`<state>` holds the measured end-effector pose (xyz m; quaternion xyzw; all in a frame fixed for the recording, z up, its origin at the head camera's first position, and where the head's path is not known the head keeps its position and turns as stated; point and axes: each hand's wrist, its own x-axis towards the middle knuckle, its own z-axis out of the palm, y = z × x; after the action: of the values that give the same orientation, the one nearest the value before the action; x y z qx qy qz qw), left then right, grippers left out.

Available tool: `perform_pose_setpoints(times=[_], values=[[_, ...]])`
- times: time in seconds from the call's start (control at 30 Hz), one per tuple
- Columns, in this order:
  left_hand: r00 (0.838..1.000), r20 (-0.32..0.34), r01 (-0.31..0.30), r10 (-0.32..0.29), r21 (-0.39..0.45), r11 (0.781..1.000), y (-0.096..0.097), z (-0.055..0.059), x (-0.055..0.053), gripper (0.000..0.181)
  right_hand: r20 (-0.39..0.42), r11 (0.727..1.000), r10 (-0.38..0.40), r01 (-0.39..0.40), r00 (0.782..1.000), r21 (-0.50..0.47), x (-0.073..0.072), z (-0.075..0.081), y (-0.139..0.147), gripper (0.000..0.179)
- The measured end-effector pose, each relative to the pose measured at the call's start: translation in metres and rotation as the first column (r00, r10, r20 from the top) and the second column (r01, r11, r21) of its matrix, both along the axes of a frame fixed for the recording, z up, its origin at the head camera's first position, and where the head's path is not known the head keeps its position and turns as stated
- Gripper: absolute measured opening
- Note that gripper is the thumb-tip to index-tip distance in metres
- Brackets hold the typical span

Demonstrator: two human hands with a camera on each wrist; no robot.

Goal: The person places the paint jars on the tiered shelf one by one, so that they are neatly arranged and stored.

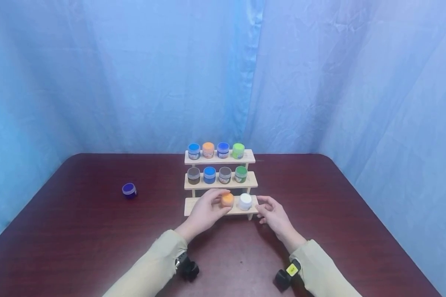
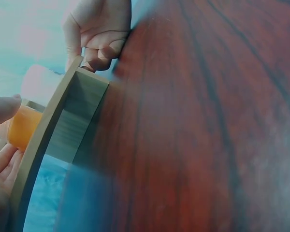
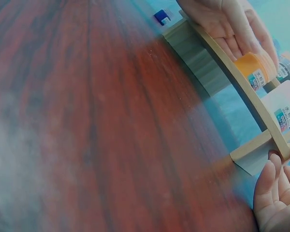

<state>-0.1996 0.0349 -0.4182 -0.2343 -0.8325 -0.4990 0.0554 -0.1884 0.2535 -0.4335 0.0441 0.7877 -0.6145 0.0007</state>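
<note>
My left hand (image 1: 207,209) holds an orange paint jar (image 1: 227,200) between thumb and fingers, at the bottom step of a three-tier wooden display stand (image 1: 191,205). The jar's label faces the front in the right wrist view. Just to the right of it, a white paint jar (image 1: 245,201) stands upright on the same step. At that step's right end, my right hand (image 1: 274,214) grips the board's corner (image 3: 282,152), thumb above and fingers curled under.
Blue, orange and green jars (image 1: 238,151) line the top tier. Brown, blue and green jars (image 1: 240,174) fill the middle one. A dark blue-purple jar (image 1: 129,190) sits apart on the dark red table (image 1: 96,231), to the left. Light blue curtains (image 1: 163,74) hang behind.
</note>
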Motion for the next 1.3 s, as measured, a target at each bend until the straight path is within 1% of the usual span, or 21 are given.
perform_pose_setpoints(times=[0.13, 0.23, 0.3, 0.37, 0.53, 0.63, 0.73, 0.8, 0.93, 1.0, 1.13, 1.2, 1.3], values=[[1.000, 0.020, 0.005, -0.006, 0.057, 0.998, -0.006, 0.001, 0.003, 0.042, 0.010, 1.000, -0.008, 0.008, 1.000, -0.016, 0.000, -0.001, -0.001, 0.038], [1.000, -0.005, 0.001, -0.001, 0.080, 0.997, -0.010, 0.005, 0.007, 0.040, 0.011, 1.000, -0.012, 0.012, 1.000, -0.012, 0.000, -0.001, 0.000, 0.038], [1.000, -0.023, -0.014, 0.017, 0.088, 0.996, -0.013, 0.008, 0.011, 0.038, 0.007, 1.000, -0.008, 0.008, 1.000, -0.001, 0.000, 0.000, 0.000, 0.038], [0.998, -0.043, -0.043, 0.047, 0.084, 0.996, -0.016, 0.012, 0.014, 0.037, 0.003, 1.000, -0.003, 0.003, 1.000, 0.007, -0.001, 0.001, 0.001, 0.037], [0.991, -0.050, -0.115, 0.121, 0.114, 0.987, -0.024, 0.017, 0.021, 0.034, 0.007, 1.000, -0.004, 0.004, 1.000, 0.011, -0.001, 0.001, 0.001, 0.038], [0.990, -0.034, -0.130, 0.136, 0.148, 0.980, -0.029, 0.018, 0.025, 0.033, 0.015, 1.000, -0.007, 0.007, 1.000, 0.009, -0.001, 0.001, 0.001, 0.039], [0.989, -0.026, -0.140, 0.146, 0.172, 0.975, -0.035, 0.017, 0.027, 0.031, 0.018, 1.000, -0.008, 0.008, 1.000, 0.005, 0.000, 0.000, 0.001, 0.039], [0.988, -0.009, -0.148, 0.152, 0.179, 0.973, -0.039, 0.018, 0.028, 0.030, 0.020, 1.000, -0.010, 0.010, 1.000, 0.000, 0.000, 0.000, 0.001, 0.040], [0.989, -0.017, -0.142, 0.148, 0.185, 0.972, -0.047, 0.018, 0.029, 0.028, 0.020, 1.000, -0.016, 0.016, 1.000, 0.005, 0.000, -0.001, 0.002, 0.039], [0.987, -0.042, -0.143, 0.152, 0.178, 0.974, -0.053, 0.019, 0.030, 0.028, 0.018, 1.000, -0.019, 0.019, 1.000, 0.006, 0.000, -0.002, 0.001, 0.039], [0.976, -0.098, -0.180, 0.196, 0.150, 0.972, -0.068, 0.019, 0.031, 0.028, 0.019, 1.000, -0.011, 0.011, 1.000, 0.004, -0.001, -0.002, 0.000, 0.038], [0.969, -0.112, -0.203, 0.219, 0.136, 0.970, -0.078, 0.020, 0.032, 0.027, 0.021, 1.000, -0.005, 0.005, 1.000, 0.001, -0.001, -0.001, 0.000, 0.038], [0.964, -0.128, -0.219, 0.235, 0.126, 0.968, -0.093, 0.020, 0.032, 0.027, 0.020, 1.000, 0.005, -0.005, 1.000, 0.005, -0.001, 0.000, 0.000, 0.039]])
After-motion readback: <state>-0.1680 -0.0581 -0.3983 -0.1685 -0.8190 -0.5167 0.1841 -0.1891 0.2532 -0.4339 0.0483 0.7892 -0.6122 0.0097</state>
